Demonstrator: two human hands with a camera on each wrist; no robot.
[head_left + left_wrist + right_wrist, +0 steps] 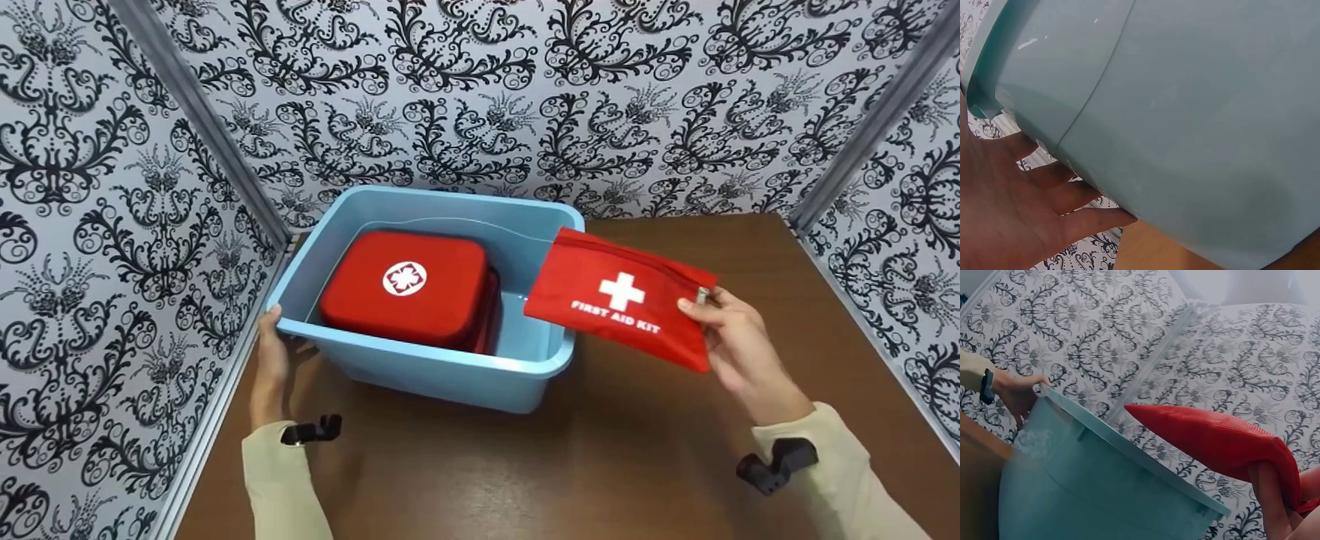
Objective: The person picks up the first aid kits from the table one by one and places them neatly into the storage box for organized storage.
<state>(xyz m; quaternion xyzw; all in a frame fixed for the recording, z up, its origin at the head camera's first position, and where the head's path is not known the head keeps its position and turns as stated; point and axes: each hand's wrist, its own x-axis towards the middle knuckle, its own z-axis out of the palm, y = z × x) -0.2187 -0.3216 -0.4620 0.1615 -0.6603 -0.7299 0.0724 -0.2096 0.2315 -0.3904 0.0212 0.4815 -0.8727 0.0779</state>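
A light blue plastic bin [442,375] stands on the brown table. My left hand [271,360] holds its near left corner, the thumb at the rim and the fingers [1081,222] spread along the outer wall. Inside the bin's left side lies a red first aid case [420,304] with a round white emblem. Beneath it, another red item [491,319] is mostly hidden. In my right hand [739,341] is a flat red zippered first aid pouch [585,266], pinched at its right end with the thumb on the printed face. The pouch's left end overlaps the bin's right rim in the head view.
Patterned panels [480,112] wall in the table at the back and both sides, joined by grey corner strips. Brown tabletop [450,480] shows in front of the bin and to its right. A dark band with a small device [776,465] sits on each wrist.
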